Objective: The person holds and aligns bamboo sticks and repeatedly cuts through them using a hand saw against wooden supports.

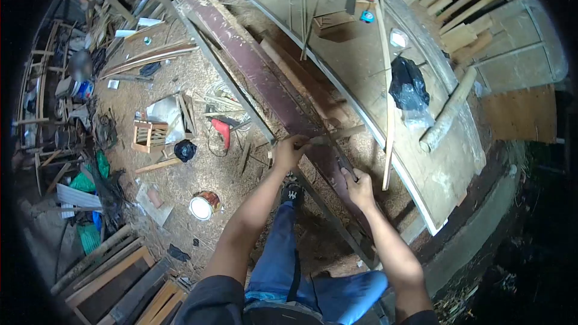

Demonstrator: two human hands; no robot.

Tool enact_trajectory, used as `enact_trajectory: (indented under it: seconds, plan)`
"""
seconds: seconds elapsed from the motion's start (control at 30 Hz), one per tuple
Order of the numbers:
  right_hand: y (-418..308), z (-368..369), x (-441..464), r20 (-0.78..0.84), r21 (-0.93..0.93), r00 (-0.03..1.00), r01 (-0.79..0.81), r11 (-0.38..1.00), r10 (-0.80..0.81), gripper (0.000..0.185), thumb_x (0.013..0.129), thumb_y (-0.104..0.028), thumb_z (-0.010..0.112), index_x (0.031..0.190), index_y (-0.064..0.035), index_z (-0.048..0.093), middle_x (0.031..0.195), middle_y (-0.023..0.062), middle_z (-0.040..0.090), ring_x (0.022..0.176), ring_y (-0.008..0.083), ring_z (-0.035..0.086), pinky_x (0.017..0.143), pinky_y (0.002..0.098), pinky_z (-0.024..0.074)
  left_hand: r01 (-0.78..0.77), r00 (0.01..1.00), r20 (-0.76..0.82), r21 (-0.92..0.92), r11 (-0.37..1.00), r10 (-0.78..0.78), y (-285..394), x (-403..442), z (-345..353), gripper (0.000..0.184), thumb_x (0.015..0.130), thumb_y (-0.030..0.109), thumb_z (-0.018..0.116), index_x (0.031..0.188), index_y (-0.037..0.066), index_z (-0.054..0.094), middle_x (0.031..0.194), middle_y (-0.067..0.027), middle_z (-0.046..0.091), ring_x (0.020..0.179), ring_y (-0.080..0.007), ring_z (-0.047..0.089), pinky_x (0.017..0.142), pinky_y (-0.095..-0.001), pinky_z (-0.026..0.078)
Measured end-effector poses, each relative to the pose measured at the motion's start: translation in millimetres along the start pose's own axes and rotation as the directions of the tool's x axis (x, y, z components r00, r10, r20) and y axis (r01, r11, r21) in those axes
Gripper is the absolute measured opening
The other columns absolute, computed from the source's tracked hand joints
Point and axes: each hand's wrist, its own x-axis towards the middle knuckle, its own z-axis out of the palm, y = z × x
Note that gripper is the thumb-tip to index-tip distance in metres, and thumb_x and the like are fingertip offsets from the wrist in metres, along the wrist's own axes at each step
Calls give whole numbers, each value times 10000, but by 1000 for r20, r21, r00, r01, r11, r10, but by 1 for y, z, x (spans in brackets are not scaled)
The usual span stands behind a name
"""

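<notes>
A long maroon board [259, 75] with scraped, worn paint runs diagonally beneath both hands. My left hand [289, 151] is at the board's left edge, its fingers closed toward a small item near the fingertips that is too small to make out. To the right, my right hand [359, 188] is wrapped round the handle of a thin dark tool [345, 165], which points up and left over the board. The tool's far end is hard to tell from the board.
A large sheet-topped table [448, 171] at the right bears a black plastic bag [409, 84], a log [448, 109] and long strips. On the shavings-covered floor at the left lie a red power drill [222, 132], a wooden crate [149, 135] and a can [205, 205].
</notes>
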Motion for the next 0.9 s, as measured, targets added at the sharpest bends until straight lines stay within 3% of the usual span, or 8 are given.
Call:
enact_trajectory:
  seconds: [0.17,0.3,0.43,0.6,0.67,0.73,0.87,0.9]
  plan:
    - [-27,-25,42,245,-182,969,51,982,-4,374,993,-326,680,1069,39,708,722,131,645,694,170,586,687,368,482,23,996,-88,-10,1000,-24,-11,16,10,287,835,306,787,1086,168,769,1042,-100,755,937,-304,729,829,-412,568]
    - [-22,-45,82,386,-211,908,262,942,-166,434,1010,-377,639,1125,39,681,755,152,658,734,190,618,702,378,489,-42,970,-237,88,995,62,-32,20,36,253,815,250,810,1052,167,785,1075,-100,751,938,-281,733,818,-400,578]
    - [34,-33,104,466,-217,876,247,944,-122,451,1005,-393,639,1109,44,683,753,161,657,751,209,635,711,399,492,-138,934,-308,156,978,181,-47,23,69,194,793,195,834,983,163,806,1043,-65,757,875,-260,736,759,-370,593]
    - [136,3,104,248,-208,906,396,894,-344,455,989,-384,650,930,67,671,691,132,637,707,172,612,654,367,479,-31,906,-420,82,996,63,-35,19,103,181,795,179,826,973,172,802,971,-16,731,797,-254,710,717,-375,579]
    - [125,1,87,302,108,938,145,984,-171,406,996,-349,643,934,52,671,690,91,612,701,126,562,633,330,456,-93,878,-461,98,991,128,-39,19,123,177,800,217,827,970,173,801,928,-19,708,764,-246,695,704,-378,569]
    - [136,2,92,267,169,935,191,967,-232,382,1011,-325,625,884,35,641,675,58,578,671,117,519,604,335,430,-92,851,-486,231,968,197,-38,20,134,185,803,250,823,977,193,800,893,-28,700,738,-230,695,675,-366,564]
    - [143,-9,101,227,193,926,260,946,-300,350,1028,-253,602,793,3,562,627,22,487,620,101,436,561,327,388,58,830,-516,461,885,214,-21,7,150,252,781,325,818,1014,232,795,962,8,666,961,-271,583,857,-429,449]
    - [145,-11,103,224,234,924,256,938,-308,343,1031,-243,598,792,2,566,623,19,480,618,95,433,555,320,381,66,843,-514,389,919,157,-23,5,154,276,791,347,805,1039,227,788,1004,10,645,1022,-296,509,907,-462,380]
